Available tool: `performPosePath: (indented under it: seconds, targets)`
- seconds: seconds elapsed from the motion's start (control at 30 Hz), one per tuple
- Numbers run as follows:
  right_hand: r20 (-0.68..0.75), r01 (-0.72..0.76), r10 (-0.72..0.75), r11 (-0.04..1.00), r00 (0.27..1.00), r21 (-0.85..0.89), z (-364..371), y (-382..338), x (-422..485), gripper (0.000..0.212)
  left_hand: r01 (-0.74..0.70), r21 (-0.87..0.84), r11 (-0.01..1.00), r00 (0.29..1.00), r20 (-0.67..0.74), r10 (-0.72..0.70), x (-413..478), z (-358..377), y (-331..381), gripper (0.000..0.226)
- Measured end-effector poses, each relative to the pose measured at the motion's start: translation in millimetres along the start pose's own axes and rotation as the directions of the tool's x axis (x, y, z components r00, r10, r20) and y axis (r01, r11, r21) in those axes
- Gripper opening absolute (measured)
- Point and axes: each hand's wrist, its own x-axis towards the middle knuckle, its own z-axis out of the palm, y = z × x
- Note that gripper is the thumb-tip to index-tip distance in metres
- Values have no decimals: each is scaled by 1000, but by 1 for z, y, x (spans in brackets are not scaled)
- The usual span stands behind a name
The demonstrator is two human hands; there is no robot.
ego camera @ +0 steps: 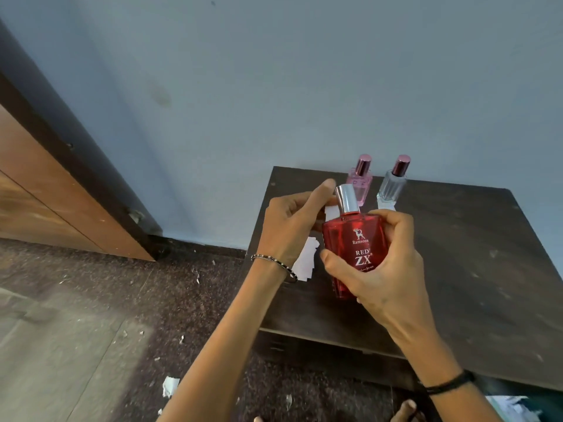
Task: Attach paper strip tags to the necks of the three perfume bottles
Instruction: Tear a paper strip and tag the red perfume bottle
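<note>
My right hand grips a red perfume bottle with a silver cap, held upright above the dark table. My left hand pinches a white paper strip right beside the red bottle's neck, thumb tip touching the cap. A pink bottle and a clear bottle, both with rose caps, stand at the table's back edge by the wall. A white paper piece lies at the clear bottle's base. More white strips lie on the table under my left wrist.
The blue wall runs just behind the bottles. A wooden door and its dark frame stand at the left. Paper scraps litter the speckled floor. The table's front edge runs below my forearms.
</note>
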Motion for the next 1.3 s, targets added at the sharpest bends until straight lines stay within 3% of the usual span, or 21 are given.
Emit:
performPosePath:
  seconds: [0.1, 0.27, 0.77, 0.97, 1.1, 1.17, 1.2, 1.3]
  targets:
    - [18, 7, -6, 1000, 1000, -1, -1, 4, -2, 90, -44, 37, 998, 997, 68, 42, -2, 5, 0, 44]
    - [49, 9, -10, 1000, 999, 25, -3, 12, -4, 88, -40, 45, 998, 986, 162, 32, -2, 9, -1, 27]
    - [-143, 126, -183, 933, 973, -338, -8, 23, -4, 91, -119, 132, 984, 993, 29, 116, -7, 41, -6, 22]
    - [22, 3, -2, 1000, 1000, -28, -24, 23, 3, 88, -121, 128, 984, 991, 76, 111, -3, 39, -5, 34]
    - [128, -130, 114, 984, 985, 123, -29, 21, 6, 82, -101, 104, 989, 987, 139, 86, -4, 39, -6, 47]
    - [188, -208, 169, 954, 968, 215, -32, 23, 6, 85, -98, 70, 993, 985, 151, 87, -2, 37, -3, 40]
    - [216, -247, 189, 925, 958, 287, -35, 22, 6, 82, -90, 26, 996, 987, 134, 86, 0, 35, -2, 32]
    - [302, -310, 197, 865, 933, 395, -41, 18, 1, 77, -23, -122, 992, 1000, 2, 23, 11, 29, -1, 38]
